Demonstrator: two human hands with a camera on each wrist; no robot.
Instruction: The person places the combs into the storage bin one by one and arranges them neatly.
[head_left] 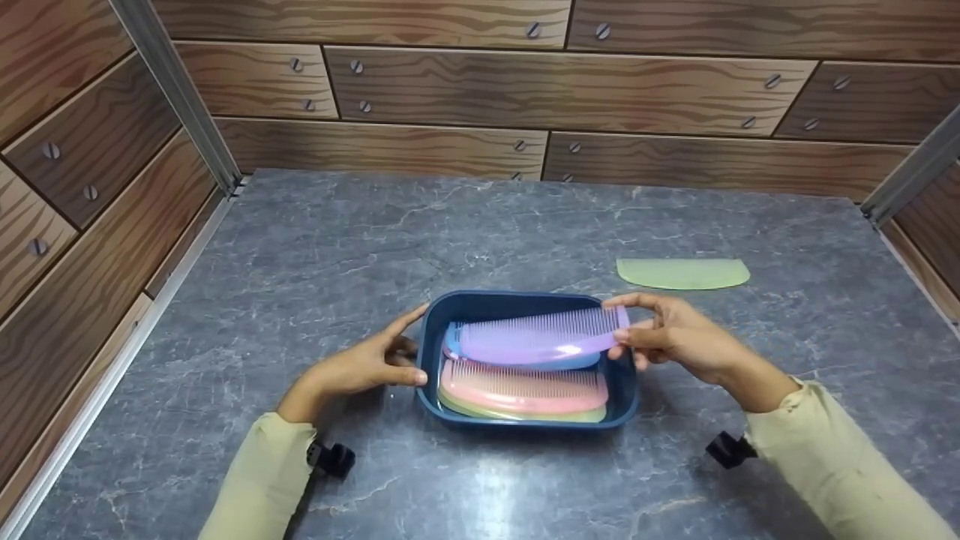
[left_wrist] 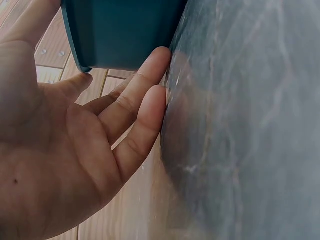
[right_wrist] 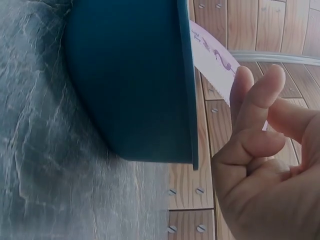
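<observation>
A dark blue plastic tub (head_left: 525, 424) stands on the table with several combs inside. My right hand (head_left: 679, 337) pinches one end of a purple comb (head_left: 540, 335), tilted up at that end over the tub's right rim. Beneath it shows a blue comb (head_left: 559, 363). Toward the near side of the tub lies a pink comb (head_left: 525, 386) over a green comb (head_left: 585, 415). My left hand (head_left: 360, 364) touches the tub's left rim with spread fingers; in the left wrist view, its lower fingers rest at the table beside the tub wall (left_wrist: 120, 35).
A light green comb (head_left: 682, 274) lies flat on the grey marbled table (head_left: 360, 247), behind and right of the tub. Wood-patterned panels (head_left: 480, 82) wall the back and sides. Black wrist mounts (head_left: 334, 459) sit beside both sleeves.
</observation>
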